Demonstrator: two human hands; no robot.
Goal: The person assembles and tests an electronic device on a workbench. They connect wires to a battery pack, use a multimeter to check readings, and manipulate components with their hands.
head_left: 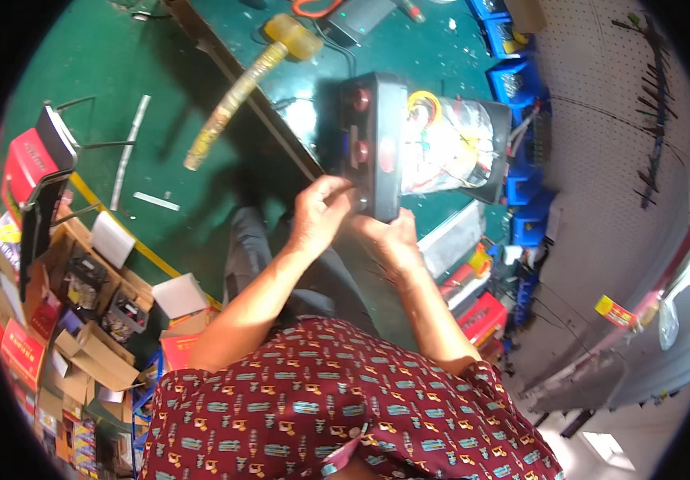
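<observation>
The fisheye rim blacked out the corners and bent every straight edge. The near end of the black device (pixel 373 144), a dark panel with red round knobs, stood on the green workbench (pixel 425 56); behind the panel, coiled wiring lay inside a clear-sided housing (pixel 453 144), its details too glary to read. Blue bins (pixel 521 84) lined the bench's right edge, contents indistinct. Open cardboard boxes (pixel 81 304) on the floor at left held dark parts. The left hand (pixel 317 216) curled its fingers against the panel's lower left corner; the right hand (pixel 393 236) gripped the lower edge from beneath. A yellow rubber mallet (pixel 285 40) lay well apart.
</observation>
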